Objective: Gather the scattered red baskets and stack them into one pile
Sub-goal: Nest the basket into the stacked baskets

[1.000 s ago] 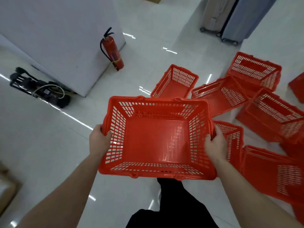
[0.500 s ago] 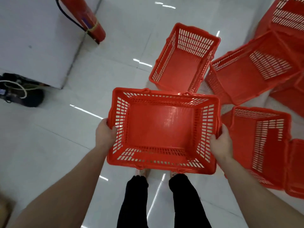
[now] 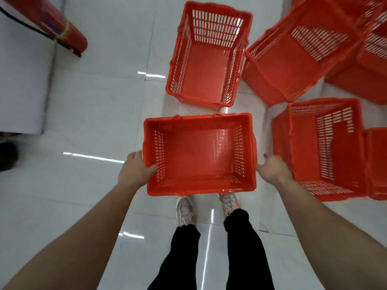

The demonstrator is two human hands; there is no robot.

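I hold a red slotted basket (image 3: 199, 155) level and open side up, low over the floor just ahead of my shoes. My left hand (image 3: 136, 170) grips its left short side, thumb inside the wall. My right hand (image 3: 274, 170) holds the right short side from outside. Just beyond it a second red basket (image 3: 205, 65) stands upright on the floor. A third basket (image 3: 293, 59) lies tilted to its right. Another basket (image 3: 326, 147) sits close to my right hand, with more red baskets overlapping at the right edge.
A red fire extinguisher (image 3: 62, 32) leans at the upper left against a white block (image 3: 21, 80). A dark object (image 3: 6, 155) sits at the left edge. My shoes (image 3: 184, 210) stand under the held basket on glossy white tiles (image 3: 83, 185).
The held basket has come down from chest height to just above the floor in front of my feet. My view has tipped downward, and the floor baskets appear nearer.
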